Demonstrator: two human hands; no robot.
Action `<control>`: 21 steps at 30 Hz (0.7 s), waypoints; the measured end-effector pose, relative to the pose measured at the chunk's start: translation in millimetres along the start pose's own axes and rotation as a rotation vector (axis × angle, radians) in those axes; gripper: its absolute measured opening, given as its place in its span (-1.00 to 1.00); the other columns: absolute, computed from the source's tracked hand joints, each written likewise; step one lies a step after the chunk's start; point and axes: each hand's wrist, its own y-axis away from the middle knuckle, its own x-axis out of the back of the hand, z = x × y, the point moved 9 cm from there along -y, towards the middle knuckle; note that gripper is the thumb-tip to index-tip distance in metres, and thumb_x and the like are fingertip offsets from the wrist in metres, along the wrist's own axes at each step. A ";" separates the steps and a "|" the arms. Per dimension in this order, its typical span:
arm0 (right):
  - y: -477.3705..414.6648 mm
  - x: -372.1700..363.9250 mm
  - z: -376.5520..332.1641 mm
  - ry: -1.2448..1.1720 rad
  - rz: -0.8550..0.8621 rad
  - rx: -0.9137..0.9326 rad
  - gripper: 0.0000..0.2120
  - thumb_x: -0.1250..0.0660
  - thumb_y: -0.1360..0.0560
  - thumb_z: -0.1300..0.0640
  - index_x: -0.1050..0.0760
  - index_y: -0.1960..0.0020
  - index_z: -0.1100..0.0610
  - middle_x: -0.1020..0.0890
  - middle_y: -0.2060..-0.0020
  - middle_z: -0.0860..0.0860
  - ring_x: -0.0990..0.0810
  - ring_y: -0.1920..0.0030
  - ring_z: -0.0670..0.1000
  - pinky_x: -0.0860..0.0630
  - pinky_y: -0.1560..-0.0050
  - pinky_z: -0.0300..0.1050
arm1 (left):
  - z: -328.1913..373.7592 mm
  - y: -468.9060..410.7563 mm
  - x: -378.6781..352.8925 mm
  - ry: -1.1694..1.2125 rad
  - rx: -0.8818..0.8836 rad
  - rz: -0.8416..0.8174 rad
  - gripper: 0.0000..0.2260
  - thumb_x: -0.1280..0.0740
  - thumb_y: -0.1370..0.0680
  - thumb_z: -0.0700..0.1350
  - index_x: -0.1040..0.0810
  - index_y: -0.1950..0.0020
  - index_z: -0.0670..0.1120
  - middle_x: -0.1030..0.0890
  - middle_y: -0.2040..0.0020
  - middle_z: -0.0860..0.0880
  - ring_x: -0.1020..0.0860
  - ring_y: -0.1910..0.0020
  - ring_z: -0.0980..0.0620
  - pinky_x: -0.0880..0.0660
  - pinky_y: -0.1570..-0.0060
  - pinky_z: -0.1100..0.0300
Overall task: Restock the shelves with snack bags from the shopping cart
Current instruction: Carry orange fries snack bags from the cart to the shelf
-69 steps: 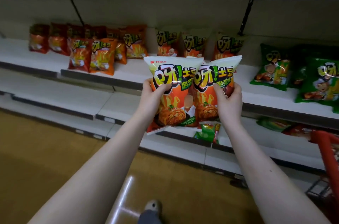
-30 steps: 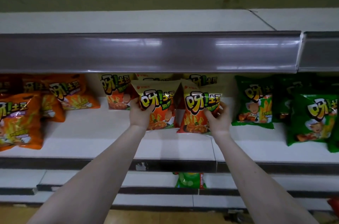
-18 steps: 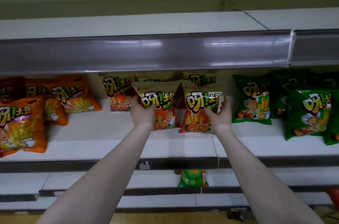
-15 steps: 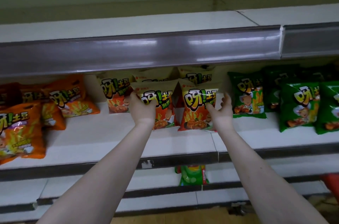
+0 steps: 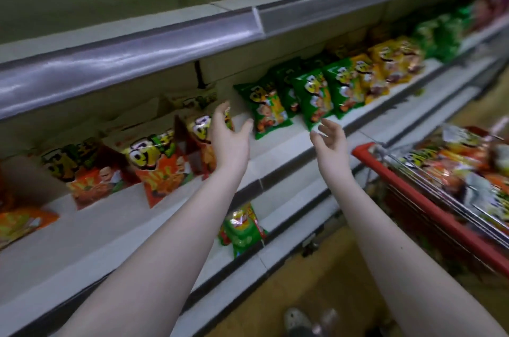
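Two orange-and-cream snack bags (image 5: 159, 168) stand side by side on the white middle shelf (image 5: 278, 143), with more of the same behind them. My left hand (image 5: 230, 141) hovers just in front of the right one (image 5: 199, 149), fingers spread and holding nothing. My right hand (image 5: 329, 139) is also empty, fingers relaxed, in the air between the shelf and the shopping cart (image 5: 429, 207). The red-rimmed cart at the right holds several snack bags (image 5: 454, 160).
Green snack bags (image 5: 311, 99) and yellow ones (image 5: 391, 66) line the shelf further right. A metal price rail (image 5: 137, 52) of the upper shelf hangs above. A green bag (image 5: 242, 229) lies on the lower shelf. Orange bags (image 5: 22, 223) sit at the far left.
Both hands have let go of the two orange bags, which now stand on the shelf. The hands have pulled back and opened, and my view has swung right toward the cart.
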 end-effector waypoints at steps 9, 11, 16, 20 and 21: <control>16.0 182.4 26.3 0.051 0.342 -0.046 -0.67 -0.25 -0.58 0.09 -0.37 -0.32 0.14 -0.51 -0.21 0.04 -0.50 -0.20 -0.02 -0.44 -0.20 -0.16 | 35.8 75.3 -164.2 0.111 -0.015 -0.381 -0.57 -0.36 -0.53 -0.16 -0.38 -0.38 -0.03 -0.41 -0.38 0.01 -0.35 -0.34 0.10 -0.26 -0.23 0.25; 13.3 227.6 37.5 0.074 0.426 -0.064 -0.69 -0.25 -0.58 0.10 -0.38 -0.30 0.14 -0.51 -0.19 0.02 -0.49 -0.19 -0.01 -0.44 -0.16 -0.16 | 38.3 93.3 -209.3 0.124 0.006 -0.455 -0.58 -0.36 -0.54 -0.16 -0.38 -0.38 -0.03 -0.43 -0.33 0.03 -0.39 -0.20 0.24 -0.29 -0.14 0.29; -5.4 309.6 65.5 0.119 0.542 -0.113 -0.69 -0.25 -0.58 0.09 -0.39 -0.29 0.16 -0.52 -0.13 0.00 -0.50 -0.14 -0.04 -0.44 -0.05 -0.24 | 37.9 119.9 -298.5 0.133 0.031 -0.604 -0.57 -0.37 -0.52 -0.16 -0.39 -0.37 -0.02 -0.45 -0.34 0.01 -0.43 -0.30 0.08 -0.37 -0.29 0.13; -43.0 388.4 103.6 0.151 0.612 -0.187 -0.69 -0.25 -0.57 0.10 -0.40 -0.28 0.15 -0.51 -0.17 0.02 -0.48 -0.14 -0.04 -0.41 -0.09 -0.15 | 36.3 142.7 -395.4 0.080 0.054 -0.698 -0.58 -0.36 -0.54 -0.17 -0.38 -0.37 -0.05 -0.41 -0.40 -0.01 -0.34 -0.40 0.02 -0.29 -0.35 0.11; -50.0 401.3 115.0 0.158 0.613 -0.215 -0.70 -0.25 -0.57 0.09 -0.40 -0.28 0.14 -0.51 -0.17 0.03 -0.48 -0.14 -0.05 -0.42 -0.09 -0.13 | 35.0 147.7 -414.5 0.065 0.063 -0.725 -0.59 -0.36 -0.54 -0.17 -0.38 -0.38 -0.05 -0.40 -0.40 -0.01 -0.33 -0.40 0.02 -0.28 -0.31 0.14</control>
